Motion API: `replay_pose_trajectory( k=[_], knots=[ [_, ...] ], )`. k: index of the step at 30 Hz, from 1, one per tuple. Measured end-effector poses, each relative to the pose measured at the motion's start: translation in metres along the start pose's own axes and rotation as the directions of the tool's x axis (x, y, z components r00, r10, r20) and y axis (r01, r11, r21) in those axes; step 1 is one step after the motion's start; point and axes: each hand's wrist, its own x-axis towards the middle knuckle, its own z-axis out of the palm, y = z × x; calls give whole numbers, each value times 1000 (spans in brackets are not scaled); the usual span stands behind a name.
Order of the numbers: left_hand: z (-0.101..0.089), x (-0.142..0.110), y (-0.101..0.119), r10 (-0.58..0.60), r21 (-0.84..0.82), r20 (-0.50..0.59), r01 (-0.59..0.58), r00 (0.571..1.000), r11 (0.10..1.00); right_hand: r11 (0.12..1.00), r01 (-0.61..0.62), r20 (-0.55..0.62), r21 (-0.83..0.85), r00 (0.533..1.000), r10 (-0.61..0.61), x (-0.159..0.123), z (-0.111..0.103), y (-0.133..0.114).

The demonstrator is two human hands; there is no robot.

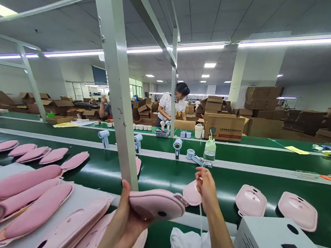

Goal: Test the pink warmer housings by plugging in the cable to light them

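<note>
My left hand is closed around a pink plastic shell, held flat above the near edge of the bench. My right hand reaches forward over the green conveyor belt, fingers pinched on another pink shell that rests on the belt. A thin white cord hangs below that wrist. A stack of the same pink shells lies on the grey tray at my left.
Two more pink shells lie on the belt to the right. A grey box stands at the lower right, a white cloth beside it. A slanted metal post rises ahead. A green bottle and handheld fans stand beyond. People work among cardboard boxes.
</note>
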Motion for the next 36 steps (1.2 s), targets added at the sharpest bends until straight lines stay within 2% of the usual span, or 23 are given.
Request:
replay_pose_trajectory(
  k=[1,3,7,9,11,13,16,21,25,31,36],
  knots=[
    [4,2,-5,-30,-46,8,30,1000,998,1000,28,107,0,994,-28,-10,9,-9],
    [10,7,-13,-57,-146,2,57,998,988,996,86,299,-5,951,-81,-30,20,-28],
    [17,13,-21,-122,-336,16,120,992,934,963,259,553,-76,815,-175,-61,24,-63],
    [20,14,-24,-176,-397,58,185,983,899,879,437,640,-188,733,-228,-68,21,-73],
    [21,15,-27,-225,-434,95,244,970,867,770,574,688,-279,679,-257,-70,20,-78],
    [21,16,-29,-262,-456,126,290,957,842,720,617,696,-318,668,-264,-69,21,-79],
    [19,19,-30,-290,-468,167,335,942,817,700,632,717,-333,652,-248,-68,23,-78],
    [15,22,-27,-278,-461,210,346,937,818,695,641,734,-326,635,-241,-68,24,-76],
    [13,22,-25,-244,-457,224,323,944,829,646,678,750,-350,616,-241,-70,24,-77],
    [15,20,-24,-224,-433,190,286,956,855,604,711,757,-360,601,-255,-73,25,-75],
    [16,21,-25,-153,-400,133,195,979,895,490,756,766,-434,596,-241,-75,24,-74]
  ],
)
